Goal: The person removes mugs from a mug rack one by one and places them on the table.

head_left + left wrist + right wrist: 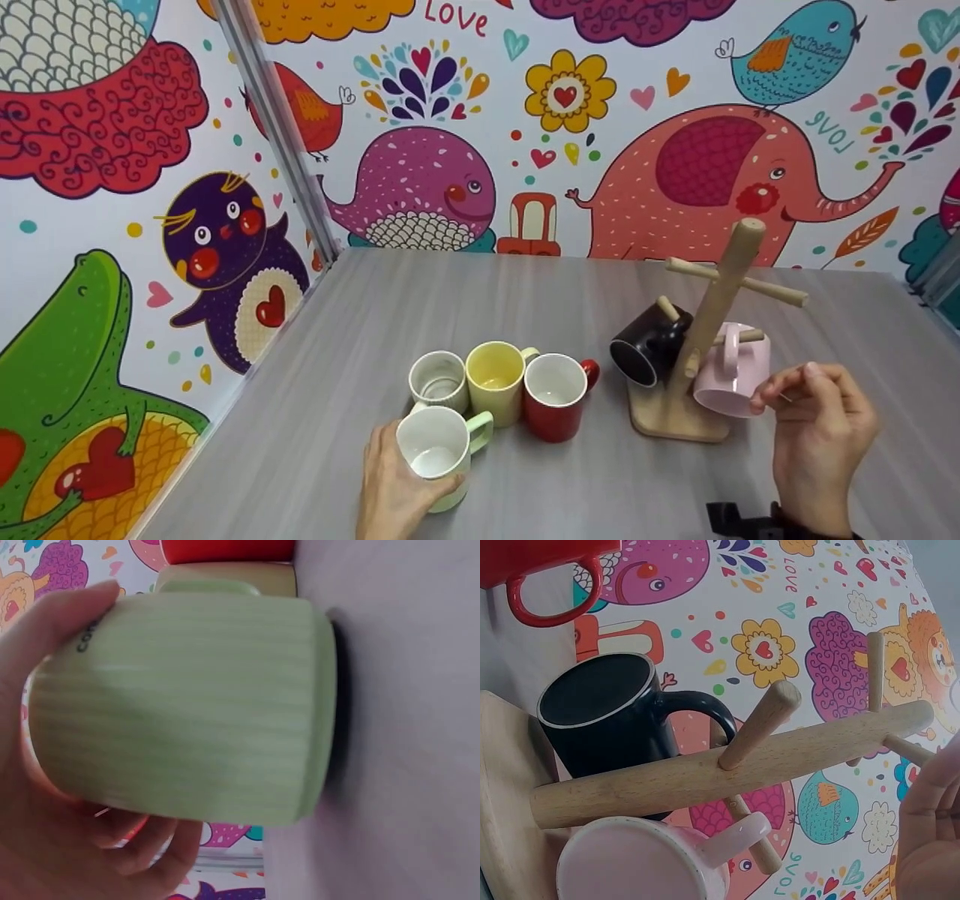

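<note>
Left hand wraps its fingers round the green mug, standing just before the yellow mug. Stiff, breakable ceramic, likely slick; body grip suits. Right hand hovers loose-fingered beside the wooden mug tree.

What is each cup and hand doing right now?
Green mug: upright on the table, held by the left hand.
White mug: upright, free.
Yellow mug: upright, free.
Red mug: upright, free.
Black mug: hanging on the wooden mug tree.
Pink mug: hanging on a peg.
Right hand: beside the pink mug, fingers loosely curled, holding nothing.
</note>
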### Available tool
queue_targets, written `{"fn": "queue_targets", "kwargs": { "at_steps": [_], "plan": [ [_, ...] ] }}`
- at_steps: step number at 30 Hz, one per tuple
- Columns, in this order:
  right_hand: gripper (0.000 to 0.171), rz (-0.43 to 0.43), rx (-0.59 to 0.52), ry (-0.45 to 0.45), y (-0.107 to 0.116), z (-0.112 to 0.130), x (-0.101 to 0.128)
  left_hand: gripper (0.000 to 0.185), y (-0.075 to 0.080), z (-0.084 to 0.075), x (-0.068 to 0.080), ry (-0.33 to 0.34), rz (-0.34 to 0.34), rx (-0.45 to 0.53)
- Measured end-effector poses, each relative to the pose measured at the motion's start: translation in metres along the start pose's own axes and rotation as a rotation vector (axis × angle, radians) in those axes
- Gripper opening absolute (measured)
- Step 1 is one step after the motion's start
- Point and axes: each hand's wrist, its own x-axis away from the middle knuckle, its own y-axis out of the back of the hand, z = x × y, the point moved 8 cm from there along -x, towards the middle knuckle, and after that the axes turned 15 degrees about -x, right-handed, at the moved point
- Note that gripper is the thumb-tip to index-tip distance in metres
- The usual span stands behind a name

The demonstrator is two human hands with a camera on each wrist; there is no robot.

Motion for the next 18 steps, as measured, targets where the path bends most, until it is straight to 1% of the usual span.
{"fn": "queue_targets", "kwargs": {
  "at_steps": [6, 9, 14, 16, 18],
  "plan": [
    [0.023, -0.023, -0.003, 0.002, 0.0037, 0.0042, -0.0015, 0.091, -0.0022, 0.0004, 0.0021, 0.04, 0.009, -0.073],
    [0.024, -0.042, 0.018, 0.007, 0.0057, 0.0056, -0.0021, 0.09, -0.0027, 0.0002, 0.0032, 0.083, 0.019, -0.129],
    [0.023, -0.019, -0.044, 0.029, 0.0051, 0.0071, -0.004, 0.092, -0.0052, -0.0005, 0.0033, 0.164, 0.079, -0.213],
    [0.024, -0.011, -0.072, 0.038, 0.0053, 0.0084, -0.0041, 0.093, -0.007, -0.0011, 0.0025, 0.175, 0.105, -0.232],
    [0.024, -0.018, -0.06, 0.045, 0.0067, 0.0102, -0.0037, 0.093, -0.0092, -0.0018, 0.0021, 0.186, 0.131, -0.247]
  ]
}}
